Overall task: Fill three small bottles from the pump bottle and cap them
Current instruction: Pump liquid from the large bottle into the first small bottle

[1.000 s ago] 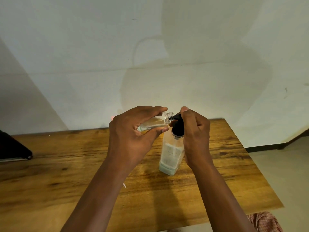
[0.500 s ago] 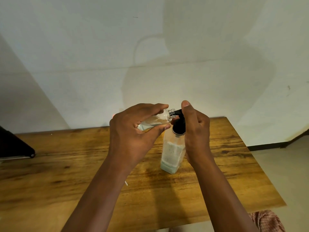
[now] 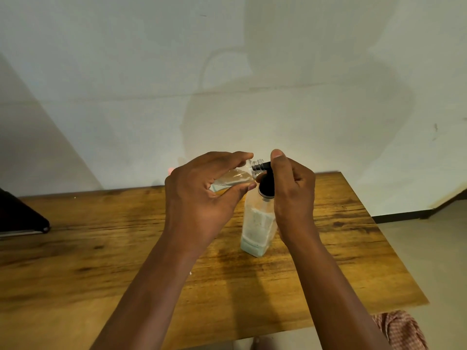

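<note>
At the table's left edge lies a dark flat object (image 3: 22, 218). The left hand (image 3: 202, 195) is curled around a small clear bottle (image 3: 233, 179), held tilted on its side above the wooden table (image 3: 101, 261), its open threaded neck meeting the black spout of the pump bottle (image 3: 257, 228). That bottle stands upright; the right hand (image 3: 293, 195) wraps its pump head, index finger resting on top.

I see a bench (image 3: 328, 248) of dark-streaked wood grain with a low sheen. Standing on it, the pump bottle (image 3: 256, 228) looks like cloudy translucent plastic, topped by a smooth black plastic pump head (image 3: 266, 184). Left of that head, the small bottle (image 3: 231, 179) is clear, glossy plastic or glass. Below the bench, checked cloth (image 3: 401, 329).
</note>
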